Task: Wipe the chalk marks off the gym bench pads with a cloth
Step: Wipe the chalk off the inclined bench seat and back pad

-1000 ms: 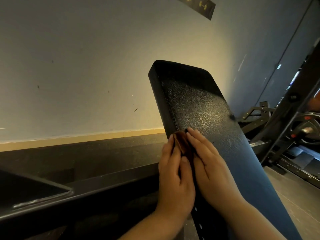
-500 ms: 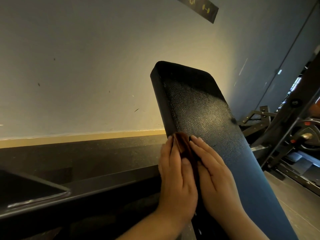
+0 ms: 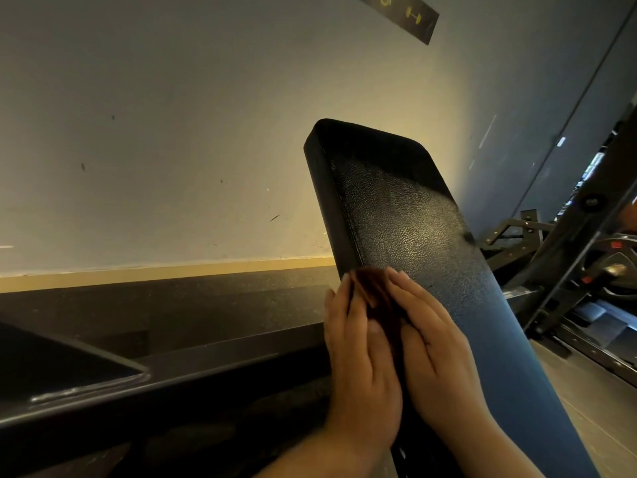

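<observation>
One cloth [image 3: 371,290] at pad [image 3: 396,219] edge

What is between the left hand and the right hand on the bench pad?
In the head view, a dark brown cloth lies between the left hand and right hand.

**A:** Is it bright here?

**B:** No, it is dim. A warm yellow glow sits on the wall [image 3: 344,98] behind the bench pad [image 3: 396,219]. Far from the glow the wall turns grey-blue.

**A:** Does anything shine?

**B:** The bumpy top of the pad has a soft, pale shine. Lower down it looks blue.

**A:** What is dark?

**B:** The floor [image 3: 155,298] on the left is almost black. The rack [image 3: 586,253] on the right is blurry, and lines near the edges bend a little.
</observation>
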Demonstrator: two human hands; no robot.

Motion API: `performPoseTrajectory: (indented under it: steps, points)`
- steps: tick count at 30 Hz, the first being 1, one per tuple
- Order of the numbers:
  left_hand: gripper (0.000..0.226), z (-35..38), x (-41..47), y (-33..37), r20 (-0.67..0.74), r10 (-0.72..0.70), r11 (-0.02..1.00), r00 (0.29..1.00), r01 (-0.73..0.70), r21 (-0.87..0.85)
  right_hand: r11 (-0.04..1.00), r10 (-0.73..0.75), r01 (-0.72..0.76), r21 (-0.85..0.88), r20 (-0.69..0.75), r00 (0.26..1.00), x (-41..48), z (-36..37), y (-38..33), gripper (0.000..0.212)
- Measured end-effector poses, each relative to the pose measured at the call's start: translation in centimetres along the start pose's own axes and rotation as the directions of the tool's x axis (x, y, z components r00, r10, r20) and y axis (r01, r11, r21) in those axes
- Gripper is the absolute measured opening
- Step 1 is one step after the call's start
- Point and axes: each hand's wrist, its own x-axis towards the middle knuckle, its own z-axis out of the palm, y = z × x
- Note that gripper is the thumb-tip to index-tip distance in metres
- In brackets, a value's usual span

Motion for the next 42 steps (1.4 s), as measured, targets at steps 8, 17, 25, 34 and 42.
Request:
performPoseTrajectory:
  steps: [8, 17, 25, 34, 42]
  points:
    - [0.041, 0.1, 0.4, 1.3, -0.081, -0.049, 0.997, 0.996, 0.044, -0.062, 1.0, 0.009, -0.009, -0.001, -0.014, 1.0, -0.1, 0.0, -0.3, 0.046]
    - [0.046, -0.6, 2.3, -0.1, -0.024, -0.048, 0.999, 0.999, 0.048, -0.023, 1.0, 0.007, -0.007, -0.011, -0.007, 1.0, -0.2, 0.0, -0.2, 0.042]
    - [0.05, -0.4, -3.7, 0.3, -0.012, -0.03, 0.999, 0.999, 0.03, 0.023, 0.999, 0.027, -0.027, -0.018, -0.009, 1.0, -0.2, -0.1, -0.5, 0.042]
    - [0.043, -0.6, 1.2, 0.8, -0.009, -0.066, 0.997, 0.998, 0.065, -0.05, 0.999, 0.024, -0.024, -0.026, -0.002, 1.0, -0.2, 0.0, -0.5, 0.044]
    - [0.04, -1.5, 3.7, 0.8, 0.028, -0.032, 0.998, 0.999, 0.033, -0.052, 1.0, 0.028, -0.028, 0.004, 0.132, 0.991, -0.1, -1.5, -1.0, 0.051]
